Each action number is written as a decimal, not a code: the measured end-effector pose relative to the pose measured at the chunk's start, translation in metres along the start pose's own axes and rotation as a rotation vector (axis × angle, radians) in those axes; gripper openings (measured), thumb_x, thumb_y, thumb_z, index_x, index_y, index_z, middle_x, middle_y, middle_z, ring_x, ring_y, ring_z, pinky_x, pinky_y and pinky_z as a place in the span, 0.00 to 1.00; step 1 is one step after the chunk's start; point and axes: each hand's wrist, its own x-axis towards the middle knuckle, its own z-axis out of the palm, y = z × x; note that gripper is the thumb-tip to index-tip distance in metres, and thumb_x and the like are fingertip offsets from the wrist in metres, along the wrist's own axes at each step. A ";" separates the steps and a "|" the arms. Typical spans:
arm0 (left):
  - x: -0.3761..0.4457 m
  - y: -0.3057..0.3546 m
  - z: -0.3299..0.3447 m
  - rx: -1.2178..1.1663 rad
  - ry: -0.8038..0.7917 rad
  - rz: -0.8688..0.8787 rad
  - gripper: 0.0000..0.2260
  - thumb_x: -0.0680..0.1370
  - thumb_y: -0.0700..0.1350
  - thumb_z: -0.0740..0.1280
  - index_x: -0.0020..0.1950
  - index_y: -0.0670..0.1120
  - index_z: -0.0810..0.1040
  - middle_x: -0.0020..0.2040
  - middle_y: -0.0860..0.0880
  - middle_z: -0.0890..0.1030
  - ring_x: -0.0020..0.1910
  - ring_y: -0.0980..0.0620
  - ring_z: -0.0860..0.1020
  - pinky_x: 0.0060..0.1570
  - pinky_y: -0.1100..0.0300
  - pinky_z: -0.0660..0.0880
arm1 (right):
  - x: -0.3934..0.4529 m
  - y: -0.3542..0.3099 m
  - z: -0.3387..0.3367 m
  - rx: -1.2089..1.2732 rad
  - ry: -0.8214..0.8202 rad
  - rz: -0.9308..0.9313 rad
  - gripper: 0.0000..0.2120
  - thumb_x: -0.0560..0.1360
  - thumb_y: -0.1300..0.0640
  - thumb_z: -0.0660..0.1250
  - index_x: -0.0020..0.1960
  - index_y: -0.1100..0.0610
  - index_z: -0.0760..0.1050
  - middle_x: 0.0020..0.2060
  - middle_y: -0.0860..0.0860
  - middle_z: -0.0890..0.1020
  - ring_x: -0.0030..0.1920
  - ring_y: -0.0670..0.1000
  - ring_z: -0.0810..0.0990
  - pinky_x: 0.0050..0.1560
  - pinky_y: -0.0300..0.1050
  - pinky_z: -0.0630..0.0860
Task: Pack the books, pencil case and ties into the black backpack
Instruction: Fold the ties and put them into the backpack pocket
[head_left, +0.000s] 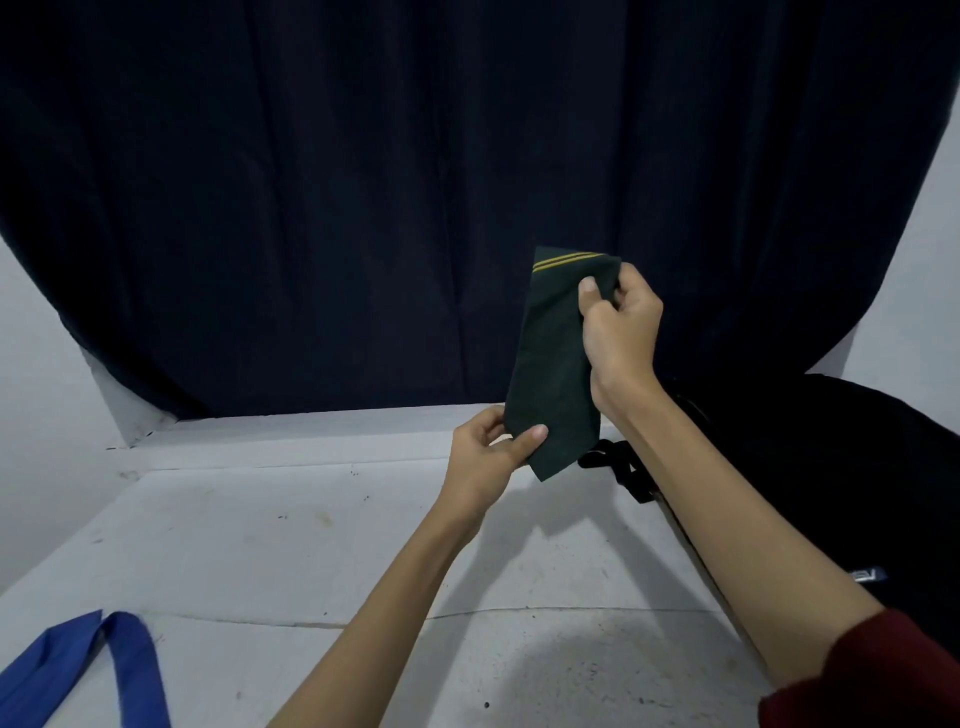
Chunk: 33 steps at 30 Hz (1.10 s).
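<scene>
A folded dark green tie (553, 364) with two thin yellow stripes near its top is held upright in the air above the white table (291, 545). My right hand (618, 332) pinches its upper end and my left hand (488, 457) pinches its lower end between thumb and fingers. The black backpack (831, 493) lies at the right, partly behind my right forearm, with a strap (618, 467) trailing toward the middle. A blue tie (78, 670) lies on the table at the lower left corner. No books or pencil case show.
A dark navy curtain (415, 182) hangs behind the table's far edge. White wall shows at the left and right edges. The tabletop carries scuffs and small dark specks.
</scene>
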 end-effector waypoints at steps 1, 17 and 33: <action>0.000 0.001 -0.003 0.017 -0.033 -0.009 0.12 0.74 0.38 0.71 0.56 0.44 0.76 0.56 0.45 0.81 0.51 0.48 0.81 0.55 0.55 0.78 | 0.000 0.000 -0.001 -0.006 -0.003 0.002 0.10 0.77 0.65 0.61 0.40 0.54 0.73 0.40 0.53 0.78 0.43 0.49 0.75 0.49 0.48 0.76; 0.031 0.032 0.001 0.118 -0.249 -0.042 0.12 0.75 0.44 0.71 0.57 0.45 0.78 0.53 0.47 0.83 0.52 0.51 0.81 0.51 0.59 0.78 | -0.016 0.004 0.000 -0.065 -0.155 0.001 0.07 0.76 0.67 0.62 0.44 0.60 0.76 0.39 0.54 0.80 0.42 0.48 0.77 0.48 0.47 0.78; 0.009 0.019 0.006 0.057 -0.106 0.039 0.06 0.76 0.43 0.70 0.51 0.46 0.79 0.47 0.51 0.83 0.45 0.57 0.82 0.43 0.65 0.78 | -0.005 0.003 -0.011 0.095 -0.394 0.344 0.10 0.77 0.52 0.65 0.51 0.58 0.78 0.45 0.51 0.83 0.45 0.47 0.82 0.41 0.39 0.78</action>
